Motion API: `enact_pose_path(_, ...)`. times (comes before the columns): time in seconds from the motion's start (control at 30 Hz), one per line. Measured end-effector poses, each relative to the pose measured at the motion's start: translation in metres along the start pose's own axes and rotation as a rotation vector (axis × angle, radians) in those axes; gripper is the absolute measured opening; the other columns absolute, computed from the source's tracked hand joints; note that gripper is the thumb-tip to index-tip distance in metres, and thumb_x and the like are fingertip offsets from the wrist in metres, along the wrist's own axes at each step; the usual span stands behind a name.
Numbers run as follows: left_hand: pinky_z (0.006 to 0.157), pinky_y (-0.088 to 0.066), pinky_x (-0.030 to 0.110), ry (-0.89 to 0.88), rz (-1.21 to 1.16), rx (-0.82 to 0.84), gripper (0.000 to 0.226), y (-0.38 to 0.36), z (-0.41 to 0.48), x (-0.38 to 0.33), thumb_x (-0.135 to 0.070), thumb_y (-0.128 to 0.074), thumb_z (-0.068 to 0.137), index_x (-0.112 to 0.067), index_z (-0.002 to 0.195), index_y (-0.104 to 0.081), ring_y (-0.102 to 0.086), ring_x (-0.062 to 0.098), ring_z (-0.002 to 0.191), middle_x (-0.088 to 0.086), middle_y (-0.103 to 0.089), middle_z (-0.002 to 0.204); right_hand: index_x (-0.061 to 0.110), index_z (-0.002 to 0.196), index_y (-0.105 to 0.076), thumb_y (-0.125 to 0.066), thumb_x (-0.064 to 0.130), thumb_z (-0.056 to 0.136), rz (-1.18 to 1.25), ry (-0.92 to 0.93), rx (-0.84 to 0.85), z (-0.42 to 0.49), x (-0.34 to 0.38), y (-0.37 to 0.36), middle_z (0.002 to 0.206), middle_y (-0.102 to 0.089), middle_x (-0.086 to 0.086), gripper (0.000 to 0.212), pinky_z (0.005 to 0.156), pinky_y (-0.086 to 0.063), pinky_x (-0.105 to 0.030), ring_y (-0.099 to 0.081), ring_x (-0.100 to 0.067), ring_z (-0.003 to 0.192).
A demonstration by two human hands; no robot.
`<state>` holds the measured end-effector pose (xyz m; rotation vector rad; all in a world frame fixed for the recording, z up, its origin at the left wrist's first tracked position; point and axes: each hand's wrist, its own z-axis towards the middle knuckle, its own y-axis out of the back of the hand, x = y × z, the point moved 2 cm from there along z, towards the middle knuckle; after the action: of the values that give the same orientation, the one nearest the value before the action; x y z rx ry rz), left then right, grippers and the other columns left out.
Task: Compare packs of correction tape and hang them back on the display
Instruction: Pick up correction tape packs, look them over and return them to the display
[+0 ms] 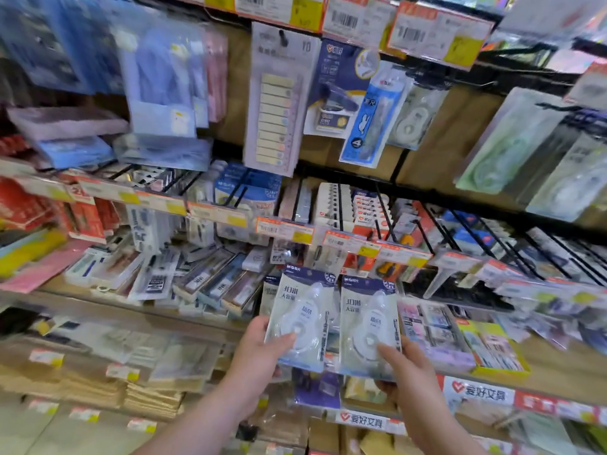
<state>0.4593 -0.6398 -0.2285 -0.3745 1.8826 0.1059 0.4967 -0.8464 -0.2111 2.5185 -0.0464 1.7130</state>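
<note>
1. Forearms reach up from the bottom edge toward a crowded stationery display, each hand holding one pack of correction tape.
2. Left hand [259, 349] grips the left pack [303, 318] by its lower left corner, thumb pressed on the front and the other fingers hidden behind it.
3. Right hand [410, 372] grips the right pack [369, 326] by its lower right corner, thumb laid across the front, fingers curled under the bottom edge.
4. Both packs stand upright side by side, nearly touching, fronts facing the camera; each has a dark blue header and a white tape dispenser under clear plastic.
5. Just behind the packs, a wooden shelf [184, 311] carries boxes marked INK [210, 284] lying at a slant.
6. Above that, black hooks [427, 238] with orange and yellow price tags [285, 229] hold rows of small packs.
7. Farthest up, a long pack of sticky tabs [276, 103], a blue ruler pack [371, 116] and more correction tape packs [417, 116] hang from the top rail.
</note>
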Motion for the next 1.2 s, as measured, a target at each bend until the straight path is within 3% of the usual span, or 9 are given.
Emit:
enact_pose_path(0.17,0.069,-0.049,0.033,-0.066,-0.064,0.01,0.024,-0.006,-0.009,-0.015,-0.014,-0.061,0.09,-0.033,0.101,-0.052,-0.066,0.017,0.091,-0.007,-0.069,0.101,0.017,0.122,-0.053,-0.061,0.013,0.09,0.041,0.102,0.061,0.001,0.015,0.001,0.105,-0.068,-0.006,0.034,0.069,-0.051,-0.037,-0.067,-0.025,0.089)
enact_pose_path(0.37,0.057,-0.045,0.017,-0.172,-0.106,-0.018,0.025,-0.027,-0.011,-0.038,-0.007,-0.061,0.089,-0.027,0.103,-0.055,-0.068,0.007,0.078,-0.006,-0.072,0.094,0.023,0.121,-0.053,-0.065,0.014,0.086,0.099,0.193,0.07,0.011,0.041,0.014,0.117,-0.065,-0.005,0.038,0.098,-0.046,-0.052,-0.063,-0.028,0.105)
enact_pose_path(0.5,0.059,-0.048,0.021,-0.226,-0.104,-0.043,0.025,-0.049,-0.003,-0.06,-0.003,-0.06,0.088,-0.024,0.1,-0.054,-0.066,0.01,0.076,-0.003,-0.071,0.093,0.025,0.103,-0.059,-0.062,0.009,0.088,0.13,0.211,0.087,0.027,0.064,0.026,0.1,-0.068,-0.005,0.022,0.083,-0.052,-0.048,-0.065,-0.028,0.092)
enact_pose_path(0.6,0.071,-0.052,0.039,-0.266,-0.069,-0.057,0.025,-0.07,0.009,-0.076,-0.006,-0.062,0.088,-0.025,0.101,-0.053,-0.066,0.025,0.087,0.001,-0.072,0.097,0.019,0.114,-0.057,-0.061,0.009,0.089,0.17,0.223,0.083,0.037,0.081,0.04,0.103,-0.066,-0.008,0.027,0.065,-0.05,-0.037,-0.065,-0.028,0.087)
enact_pose_path(0.73,0.087,-0.05,0.06,-0.302,-0.057,-0.006,0.024,-0.102,0.018,-0.094,-0.012,-0.063,0.088,-0.028,0.103,-0.055,-0.065,0.036,0.097,0.002,-0.072,0.097,0.016,0.117,-0.05,-0.058,0.008,0.091,0.224,0.236,0.077,0.051,0.098,0.064,0.101,-0.065,-0.004,0.028,0.065,-0.048,-0.035,-0.064,-0.024,0.086)
enact_pose_path(0.87,0.08,-0.054,0.053,-0.368,-0.089,0.047,0.027,-0.13,0.025,-0.115,-0.009,-0.062,0.089,-0.03,0.104,-0.055,-0.068,0.03,0.094,-0.001,-0.073,0.097,0.013,0.13,-0.049,-0.059,0.01,0.091,0.222,0.243,0.064,0.062,0.103,0.079,0.118,-0.062,-0.008,0.041,0.067,-0.05,-0.036,-0.062,-0.027,0.096)
enact_pose_path(0.97,0.063,-0.057,0.033,-0.439,-0.112,0.098,0.028,-0.148,0.026,-0.138,-0.005,-0.06,0.089,-0.027,0.106,-0.054,-0.07,0.017,0.085,-0.002,-0.073,0.098,0.013,0.135,-0.046,-0.062,0.011,0.089,0.228,0.254,0.059,0.068,0.107,0.088,0.129,-0.057,-0.01,0.049,0.09,-0.05,-0.045,-0.057,-0.032,0.112)
enact_pose_path(1.1,0.084,-0.056,0.043,-0.537,-0.139,0.144,0.023,-0.167,0.028,-0.168,-0.005,-0.059,0.09,-0.022,0.105,-0.055,-0.069,0.024,0.095,0.005,-0.071,0.103,0.013,0.121,-0.054,-0.061,0.008,0.089,0.221,0.277,0.071,0.073,0.113,0.095,0.111,-0.065,-0.008,0.033,0.08,-0.05,-0.041,-0.062,-0.028,0.096)
enact_pose_path(1.2,0.082,-0.057,0.037,-0.609,-0.149,0.161,0.024,-0.178,0.03,-0.186,-0.006,-0.059,0.09,-0.022,0.107,-0.054,-0.069,0.02,0.096,0.004,-0.07,0.105,0.013,0.122,-0.052,-0.061,0.004,0.088,0.245,0.264,0.067,0.075,0.114,0.097,0.112,-0.064,-0.009,0.036,0.081,-0.052,-0.044,-0.062,-0.031,0.098)
